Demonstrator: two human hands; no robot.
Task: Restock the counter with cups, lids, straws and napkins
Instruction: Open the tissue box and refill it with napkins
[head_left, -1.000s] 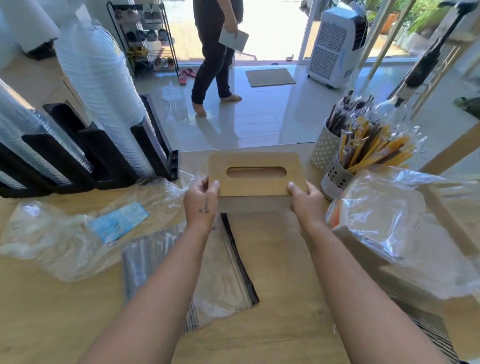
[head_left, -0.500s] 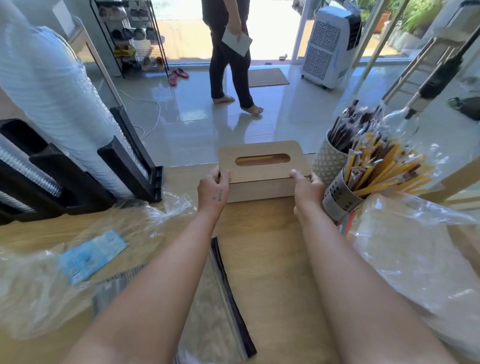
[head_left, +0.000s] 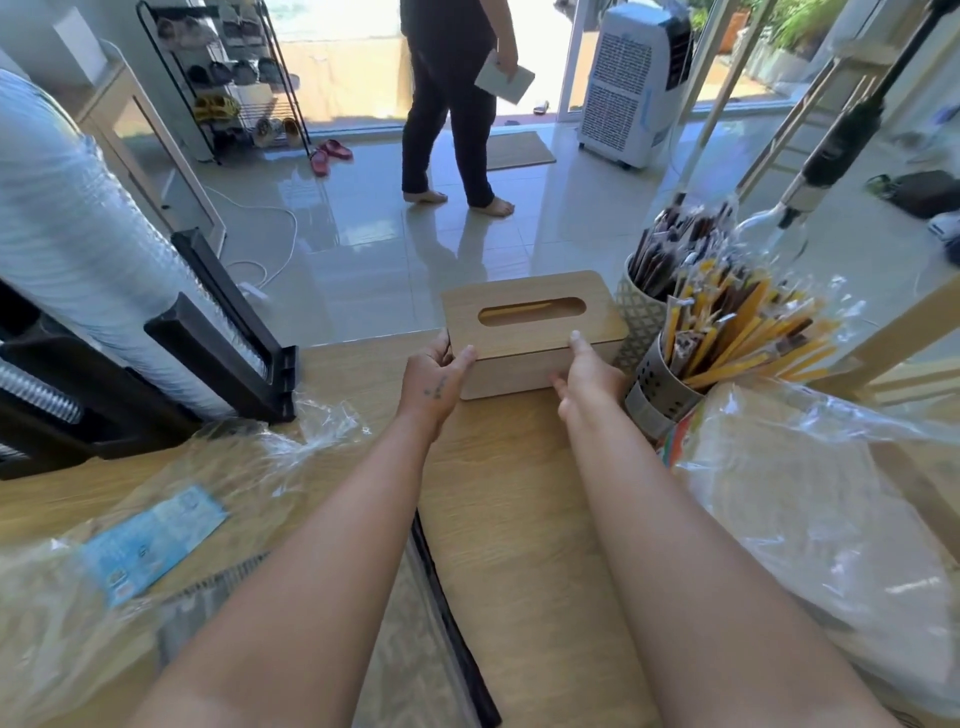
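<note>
The napkin box (head_left: 530, 332) is pale tan wood grain, the counter (head_left: 519, 493) a yellower wood grain, and the cup rack (head_left: 223, 343) black. The rear straw holder (head_left: 643, 319) is white with a lattice pattern, the front straw holder (head_left: 657, 397) grey metal dotted with holes, and the straws (head_left: 737, 338) yellow and dark brown. A bright blue label (head_left: 156, 540) shows through a clear bag (head_left: 62, 597).
</note>
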